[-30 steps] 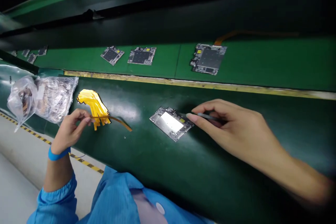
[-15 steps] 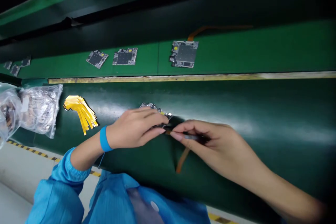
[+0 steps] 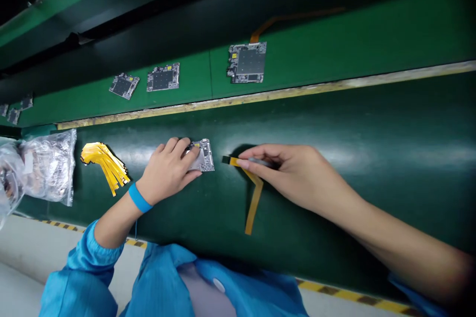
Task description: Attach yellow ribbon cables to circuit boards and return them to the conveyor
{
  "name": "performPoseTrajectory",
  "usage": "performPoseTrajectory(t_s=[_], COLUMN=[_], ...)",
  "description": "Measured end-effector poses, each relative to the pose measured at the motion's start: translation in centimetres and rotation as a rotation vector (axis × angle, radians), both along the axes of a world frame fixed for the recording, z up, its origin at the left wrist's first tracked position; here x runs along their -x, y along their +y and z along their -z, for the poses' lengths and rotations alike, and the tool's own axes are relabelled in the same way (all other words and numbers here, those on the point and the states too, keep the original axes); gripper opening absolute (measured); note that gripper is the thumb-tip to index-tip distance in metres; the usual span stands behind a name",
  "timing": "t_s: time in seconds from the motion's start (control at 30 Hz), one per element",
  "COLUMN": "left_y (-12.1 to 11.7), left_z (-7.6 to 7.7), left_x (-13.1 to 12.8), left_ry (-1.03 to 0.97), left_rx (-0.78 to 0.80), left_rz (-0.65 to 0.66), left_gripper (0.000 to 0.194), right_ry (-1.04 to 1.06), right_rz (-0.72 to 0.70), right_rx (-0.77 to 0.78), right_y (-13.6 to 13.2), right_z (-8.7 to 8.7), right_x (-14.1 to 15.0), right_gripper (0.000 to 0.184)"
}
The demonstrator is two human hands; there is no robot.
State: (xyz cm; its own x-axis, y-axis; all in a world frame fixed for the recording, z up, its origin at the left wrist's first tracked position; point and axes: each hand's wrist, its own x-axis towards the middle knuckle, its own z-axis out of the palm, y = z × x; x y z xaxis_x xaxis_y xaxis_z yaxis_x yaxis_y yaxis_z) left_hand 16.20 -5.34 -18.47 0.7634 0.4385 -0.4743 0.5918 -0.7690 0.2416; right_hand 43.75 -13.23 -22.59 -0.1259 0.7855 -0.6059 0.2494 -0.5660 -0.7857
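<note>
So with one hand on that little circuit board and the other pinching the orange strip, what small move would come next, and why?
Probably the right hand carries the dark tip of the orange flex strip leftward to the circuit board. The left hand is pressing the board flat on the dark green bench, and a gap separates strip from board.

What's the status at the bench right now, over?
Left hand pressing on circuit board. Right hand pinching tweezers at the orange flex cable tip. Cable and board apart; nothing between them.
</note>
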Motion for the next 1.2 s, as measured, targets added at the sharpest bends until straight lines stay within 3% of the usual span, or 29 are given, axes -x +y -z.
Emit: performPoseTrajectory(t_s=[0.33, 0.83, 1.2], left_y=[2.5, 2.3, 1.3], left_z=[0.9, 1.6, 1.8], left_x=[-2.0, -0.8, 0.2], left_ry=[-0.039, -0.136, -0.19], left_rx=[0.147, 0.149, 0.08], left_rz=[0.26, 0.195, 0.174], left_gripper=[0.036, 0.027, 0.022], right_ry=[-0.006, -0.048, -0.098], right_rz=[-0.086, -0.176, -0.235], right_rx=[-0.058, -0.067, -0.069], right_y=[1.4, 2.5, 3.1], right_z=[1.8, 1.6, 1.6], right_x=[0.8, 1.9, 2.4], right_gripper=[0.032, 0.015, 0.015])
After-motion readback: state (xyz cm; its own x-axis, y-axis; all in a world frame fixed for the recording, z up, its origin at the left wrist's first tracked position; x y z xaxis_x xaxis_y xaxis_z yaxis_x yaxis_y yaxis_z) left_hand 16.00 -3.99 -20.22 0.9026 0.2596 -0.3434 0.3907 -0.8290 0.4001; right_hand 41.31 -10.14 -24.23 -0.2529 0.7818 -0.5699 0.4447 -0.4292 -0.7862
